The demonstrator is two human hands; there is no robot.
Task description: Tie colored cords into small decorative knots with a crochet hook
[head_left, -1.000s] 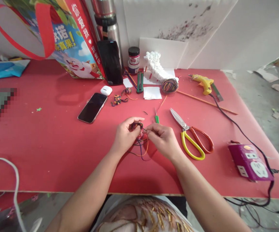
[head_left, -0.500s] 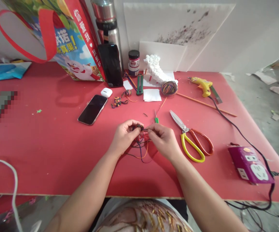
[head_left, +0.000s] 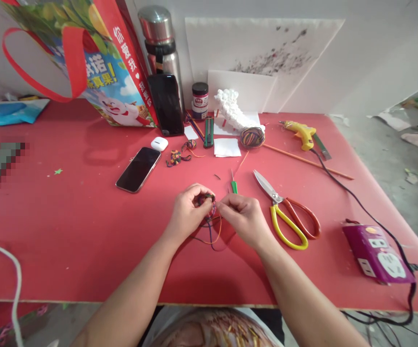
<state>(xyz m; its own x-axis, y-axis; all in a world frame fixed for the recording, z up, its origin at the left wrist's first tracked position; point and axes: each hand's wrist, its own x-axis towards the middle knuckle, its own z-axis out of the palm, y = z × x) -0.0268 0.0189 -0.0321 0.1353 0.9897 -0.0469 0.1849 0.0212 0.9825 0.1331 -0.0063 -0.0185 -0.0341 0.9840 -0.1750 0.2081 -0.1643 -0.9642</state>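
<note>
In the left hand (head_left: 187, 212) there seems to be a small multicoloured knotted-cord piece (head_left: 213, 207). To the right of the right hand (head_left: 243, 214), on the flat red table (head_left: 86, 231), lie yellow-and-red-handled steel scissors (head_left: 276, 197); behind these, a yellow plastic glue gun (head_left: 304, 134).

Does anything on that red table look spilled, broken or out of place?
Nothing looks spilled or broken. Slightly odd: a small green star at left, away from the scissors, and a short dark scrap lying loose beyond the left hand, near the green-handled tool.
</note>
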